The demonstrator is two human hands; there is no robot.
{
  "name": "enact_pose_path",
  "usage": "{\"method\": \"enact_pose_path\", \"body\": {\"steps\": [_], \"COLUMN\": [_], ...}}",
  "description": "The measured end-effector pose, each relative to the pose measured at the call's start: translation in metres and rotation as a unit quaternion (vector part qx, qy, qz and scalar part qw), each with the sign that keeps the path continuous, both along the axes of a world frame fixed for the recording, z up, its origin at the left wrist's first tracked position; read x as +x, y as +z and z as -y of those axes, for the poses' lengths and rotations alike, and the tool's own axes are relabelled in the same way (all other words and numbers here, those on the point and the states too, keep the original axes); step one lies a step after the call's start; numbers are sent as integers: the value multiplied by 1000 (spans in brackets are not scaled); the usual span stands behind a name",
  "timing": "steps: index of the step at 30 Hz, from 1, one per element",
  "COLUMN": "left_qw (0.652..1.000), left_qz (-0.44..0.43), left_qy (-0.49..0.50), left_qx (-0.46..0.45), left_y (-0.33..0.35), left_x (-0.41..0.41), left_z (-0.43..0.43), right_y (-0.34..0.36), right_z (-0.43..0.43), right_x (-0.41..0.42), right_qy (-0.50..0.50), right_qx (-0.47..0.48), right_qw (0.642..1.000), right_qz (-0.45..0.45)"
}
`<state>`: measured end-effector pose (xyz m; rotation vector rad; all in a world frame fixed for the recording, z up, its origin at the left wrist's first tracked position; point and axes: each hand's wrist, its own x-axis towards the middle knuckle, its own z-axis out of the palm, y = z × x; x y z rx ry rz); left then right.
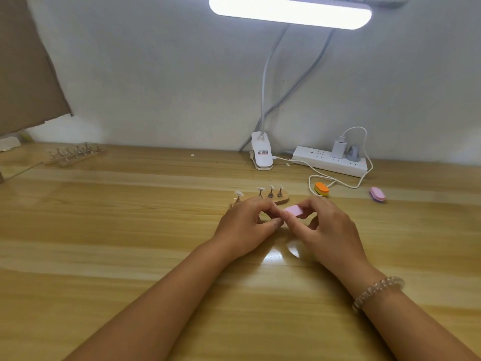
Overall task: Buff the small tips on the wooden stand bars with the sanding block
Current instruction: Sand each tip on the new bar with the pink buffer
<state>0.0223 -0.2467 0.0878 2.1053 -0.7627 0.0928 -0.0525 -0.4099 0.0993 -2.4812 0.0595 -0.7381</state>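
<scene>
Right hand (328, 225) pinches the block (294, 210). Left hand (246, 226) curls against its end; whether it holds anything cannot be told. The stand (279, 199), tips (260, 189) upright, sits just beyond both hands, apparently unheld. Risk: block pressure knocks tips loose or shoves the stand.

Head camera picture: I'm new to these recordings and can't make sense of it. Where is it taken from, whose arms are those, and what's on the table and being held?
No machine here: a person works with bare hands, and this one picture comes from a camera worn on the head, looking down. The right hand pinches a pink sanding block. The left hand curls its fingers at the block's end; what it holds is hidden. Behind the hands lies a wooden stand bar carrying small tips on posts. The table also bears an orange block, a second pink block, a power strip, a clip lamp and, far left, more stand bars.
</scene>
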Motion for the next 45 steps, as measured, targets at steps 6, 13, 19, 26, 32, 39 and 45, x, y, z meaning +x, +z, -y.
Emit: {"method": "enact_pose_path", "body": {"steps": [6, 13, 19, 26, 32, 39, 45], "left_qw": [1000, 1000, 1000, 1000, 1000, 1000, 1000], "left_qz": [8, 11, 8, 12, 22, 20, 13], "left_qy": [1, 2, 4, 5, 7, 2, 5], "left_qx": [3, 0, 1, 0, -2, -9, -10], "left_y": [0, 1, 1, 1, -2, -1, -1], "left_x": [0, 0, -1, 0, 1, 1, 2], "left_z": [0, -1, -1, 0, 0, 0, -1], "right_y": [-1, -2, -2, -2, -2, -2, -4], "right_z": [-2, -4, -3, -1, 1, -2, -4], "right_x": [0, -1, -2, -1, 2, 0, -3], "right_qy": [10, 25, 23, 27, 17, 53, 77], "right_qx": [-12, -12, -19, -9, 10, 20, -27], "right_qw": [1000, 1000, 1000, 1000, 1000, 998, 997], "right_qz": [-7, -11, -3, -3, 2, 10, 8]}}
